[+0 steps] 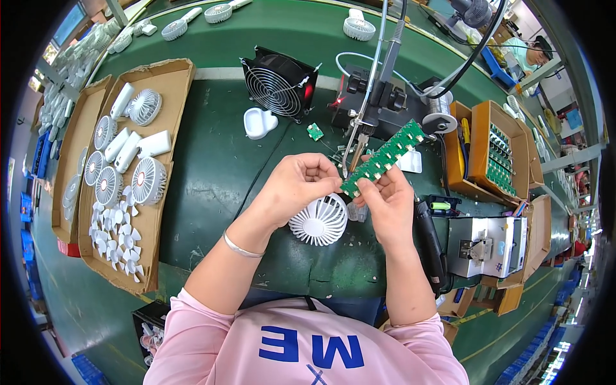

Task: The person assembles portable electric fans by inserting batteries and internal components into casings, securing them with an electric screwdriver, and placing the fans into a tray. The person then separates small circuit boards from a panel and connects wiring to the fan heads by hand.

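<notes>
My right hand (389, 204) grips a long green circuit board strip (385, 157), dotted with small white parts and tilted up to the right. At the strip's lower end, my left hand (303, 183) is closed in a pinch; whatever lies between its fingertips is too small to make out. Just past my fingers stands the soldering iron's tip (350, 157), held by a stand. Beneath my hands a round white fan grille (318, 221) lies on the green table. A small loose circuit board (315, 131) rests beyond my left hand.
A black cooling fan (277, 85) and a white dish-shaped part (259, 122) stand farther back. Cardboard trays at left hold white fan housings (147, 180) and blades (117, 234). To the right are a black-handled tool (428, 240), a solder spool (440, 117) and a box of circuit boards (500, 157).
</notes>
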A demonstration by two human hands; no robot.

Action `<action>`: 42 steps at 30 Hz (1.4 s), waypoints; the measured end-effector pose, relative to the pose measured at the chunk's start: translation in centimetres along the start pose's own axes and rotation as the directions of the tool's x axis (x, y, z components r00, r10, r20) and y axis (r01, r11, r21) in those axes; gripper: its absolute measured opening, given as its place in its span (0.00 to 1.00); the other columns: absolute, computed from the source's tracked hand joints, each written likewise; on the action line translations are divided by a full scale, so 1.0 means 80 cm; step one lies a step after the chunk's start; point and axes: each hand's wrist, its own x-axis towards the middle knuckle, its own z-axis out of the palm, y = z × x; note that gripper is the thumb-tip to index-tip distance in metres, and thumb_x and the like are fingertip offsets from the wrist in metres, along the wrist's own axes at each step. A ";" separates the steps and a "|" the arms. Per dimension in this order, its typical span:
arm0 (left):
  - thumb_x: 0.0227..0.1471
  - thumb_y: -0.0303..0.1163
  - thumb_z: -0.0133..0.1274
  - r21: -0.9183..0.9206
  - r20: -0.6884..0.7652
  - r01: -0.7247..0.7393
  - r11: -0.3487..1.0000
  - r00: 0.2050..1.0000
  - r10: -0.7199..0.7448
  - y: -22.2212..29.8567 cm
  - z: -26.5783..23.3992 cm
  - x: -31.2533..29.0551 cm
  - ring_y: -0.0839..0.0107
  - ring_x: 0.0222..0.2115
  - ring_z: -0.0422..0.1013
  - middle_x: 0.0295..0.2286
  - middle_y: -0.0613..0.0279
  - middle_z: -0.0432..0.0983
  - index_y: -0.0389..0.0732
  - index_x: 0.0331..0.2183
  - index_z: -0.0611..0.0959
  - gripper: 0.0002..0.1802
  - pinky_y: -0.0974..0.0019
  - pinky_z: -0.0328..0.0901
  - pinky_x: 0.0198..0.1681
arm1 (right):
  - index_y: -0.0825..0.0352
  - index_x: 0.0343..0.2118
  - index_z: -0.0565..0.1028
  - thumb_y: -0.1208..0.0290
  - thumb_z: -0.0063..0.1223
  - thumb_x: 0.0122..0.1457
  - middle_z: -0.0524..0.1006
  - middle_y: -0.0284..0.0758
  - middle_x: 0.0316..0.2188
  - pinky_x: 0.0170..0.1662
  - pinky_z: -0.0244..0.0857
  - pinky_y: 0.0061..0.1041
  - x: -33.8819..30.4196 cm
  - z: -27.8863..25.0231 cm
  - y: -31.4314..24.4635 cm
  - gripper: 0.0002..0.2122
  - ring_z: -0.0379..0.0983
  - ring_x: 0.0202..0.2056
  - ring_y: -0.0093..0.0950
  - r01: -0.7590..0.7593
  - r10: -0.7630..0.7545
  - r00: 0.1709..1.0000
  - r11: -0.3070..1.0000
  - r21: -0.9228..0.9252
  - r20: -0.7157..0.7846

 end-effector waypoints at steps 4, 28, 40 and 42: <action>0.46 0.24 0.58 0.004 0.002 -0.014 1.000 1.000 0.014 0.002 0.000 -0.001 0.81 0.27 0.71 0.25 0.65 0.76 0.34 0.28 0.79 0.05 0.76 0.66 0.33 | 0.72 0.47 0.69 0.82 0.49 0.54 0.76 0.33 0.31 0.28 0.66 0.16 0.000 0.002 -0.002 0.16 0.71 0.25 0.17 0.015 -0.015 1.000 1.000 0.001 -0.007; 0.45 0.24 0.57 -0.030 -0.016 0.016 0.999 1.000 -0.016 -0.008 0.000 0.001 0.77 0.28 0.73 0.25 0.63 0.77 0.33 0.27 0.79 0.05 0.75 0.67 0.34 | 0.71 0.44 0.71 0.81 0.52 0.53 0.76 0.32 0.28 0.26 0.63 0.16 0.004 -0.004 0.005 0.14 0.70 0.22 0.18 -0.028 0.028 1.000 0.999 -0.023 -0.009; 0.51 0.31 0.56 -0.154 0.327 0.356 0.922 0.899 -0.292 -0.028 0.004 0.001 0.75 0.25 0.74 0.24 0.58 0.77 0.34 0.31 0.75 0.11 0.74 0.69 0.29 | 0.71 0.45 0.71 0.82 0.52 0.54 0.76 0.32 0.29 0.30 0.65 0.17 -0.005 -0.047 -0.009 0.14 0.71 0.27 0.19 -0.086 0.109 0.984 0.984 -0.155 0.143; 0.52 0.35 0.56 -0.163 0.420 0.450 0.878 0.837 -0.351 -0.029 0.010 0.000 0.76 0.23 0.73 0.24 0.59 0.77 0.34 0.31 0.76 0.13 0.74 0.69 0.27 | 0.70 0.44 0.72 0.82 0.53 0.54 0.76 0.34 0.31 0.34 0.68 0.19 -0.024 -0.049 0.005 0.13 0.73 0.30 0.22 0.006 -0.003 0.998 0.999 -0.050 0.059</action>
